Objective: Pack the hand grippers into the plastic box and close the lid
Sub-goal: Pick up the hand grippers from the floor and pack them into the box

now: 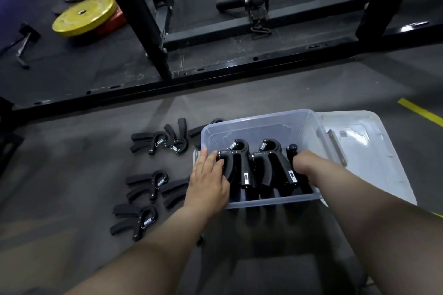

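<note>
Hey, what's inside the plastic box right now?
Two hand grippers stand side by side in the plastic box. The right hand covers most of a third gripper; the left hand touches the leftmost one.

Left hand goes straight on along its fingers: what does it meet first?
The leftmost black hand gripper standing in the clear plastic box; the left hand's fingers look to be touching its handle, though depth is hard to judge.

Floor (72,163) under box (259,118), grippers (148,184) (lid (374,151) too)

black grippers (239,163) upright in clear box (259,118), perhaps three
</note>
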Action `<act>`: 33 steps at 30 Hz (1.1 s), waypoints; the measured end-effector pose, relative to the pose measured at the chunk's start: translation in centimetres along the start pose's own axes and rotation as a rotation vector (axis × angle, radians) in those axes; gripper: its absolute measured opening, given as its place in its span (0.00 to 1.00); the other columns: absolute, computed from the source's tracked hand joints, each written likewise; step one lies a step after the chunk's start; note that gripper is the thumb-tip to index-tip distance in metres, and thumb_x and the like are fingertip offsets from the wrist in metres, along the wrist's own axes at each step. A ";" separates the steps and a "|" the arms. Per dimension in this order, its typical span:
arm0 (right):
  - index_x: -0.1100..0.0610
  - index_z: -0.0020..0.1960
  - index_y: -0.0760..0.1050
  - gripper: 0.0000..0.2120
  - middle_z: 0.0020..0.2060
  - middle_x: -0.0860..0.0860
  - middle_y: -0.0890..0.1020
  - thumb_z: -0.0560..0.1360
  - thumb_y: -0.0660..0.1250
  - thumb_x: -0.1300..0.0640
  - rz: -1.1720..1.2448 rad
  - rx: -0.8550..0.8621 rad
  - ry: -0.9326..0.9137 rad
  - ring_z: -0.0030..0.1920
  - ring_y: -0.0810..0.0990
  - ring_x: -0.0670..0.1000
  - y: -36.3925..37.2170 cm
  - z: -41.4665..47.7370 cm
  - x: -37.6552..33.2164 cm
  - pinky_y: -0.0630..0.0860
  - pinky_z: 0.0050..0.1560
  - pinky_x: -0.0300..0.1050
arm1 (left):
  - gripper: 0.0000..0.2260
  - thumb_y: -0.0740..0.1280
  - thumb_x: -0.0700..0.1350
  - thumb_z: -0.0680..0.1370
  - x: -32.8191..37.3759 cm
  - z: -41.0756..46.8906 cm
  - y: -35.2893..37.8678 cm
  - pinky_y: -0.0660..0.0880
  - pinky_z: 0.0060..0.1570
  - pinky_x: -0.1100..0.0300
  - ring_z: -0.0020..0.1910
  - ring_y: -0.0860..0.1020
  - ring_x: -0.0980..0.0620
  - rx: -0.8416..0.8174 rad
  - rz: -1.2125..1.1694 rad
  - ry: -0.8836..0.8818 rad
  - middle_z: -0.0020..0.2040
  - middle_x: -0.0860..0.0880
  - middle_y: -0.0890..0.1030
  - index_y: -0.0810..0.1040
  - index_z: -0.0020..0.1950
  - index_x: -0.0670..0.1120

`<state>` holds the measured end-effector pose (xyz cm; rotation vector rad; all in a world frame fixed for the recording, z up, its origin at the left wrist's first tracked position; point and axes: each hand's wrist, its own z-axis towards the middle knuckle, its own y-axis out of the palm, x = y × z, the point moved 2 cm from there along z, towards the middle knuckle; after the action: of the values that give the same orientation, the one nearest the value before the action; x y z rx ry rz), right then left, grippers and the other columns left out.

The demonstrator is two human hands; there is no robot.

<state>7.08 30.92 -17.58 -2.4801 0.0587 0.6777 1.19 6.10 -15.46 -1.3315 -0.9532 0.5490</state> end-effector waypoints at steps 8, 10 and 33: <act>0.66 0.51 0.76 0.10 0.46 0.64 0.81 0.76 0.57 0.64 0.081 -0.027 0.016 0.48 0.82 0.63 0.8 1.1 0.4 0.80 0.50 0.58 | 0.25 0.51 0.50 0.78 0.0 0.0 0.2 0.51 0.75 0.54 0.79 0.41 0.52 -0.013 -0.020 -0.025 0.79 0.51 0.57 0.66 0.75 0.46; 0.66 0.50 0.76 0.10 0.46 0.64 0.81 0.76 0.57 0.63 0.140 -0.043 0.031 0.45 0.83 0.62 0.8 1.0 0.3 0.80 0.48 0.59 | 0.27 0.49 0.51 0.76 -0.1 0.0 0.4 0.50 0.75 0.54 0.79 0.41 0.52 0.001 -0.035 -0.026 0.79 0.51 0.57 0.66 0.74 0.46; 0.58 0.47 0.78 0.17 0.42 0.61 0.81 0.77 0.63 0.44 0.213 -0.179 0.024 0.40 0.82 0.59 1.6 0.3 1.8 0.77 0.44 0.51 | 0.21 0.58 0.42 0.77 -0.5 0.1 -0.1 0.46 0.77 0.50 0.78 0.40 0.49 -0.097 -0.204 -0.024 0.79 0.46 0.55 0.68 0.70 0.41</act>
<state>8.20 29.93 -19.43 -2.6794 0.2861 0.7710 0.87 5.73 -15.46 -1.2973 -1.1328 0.3669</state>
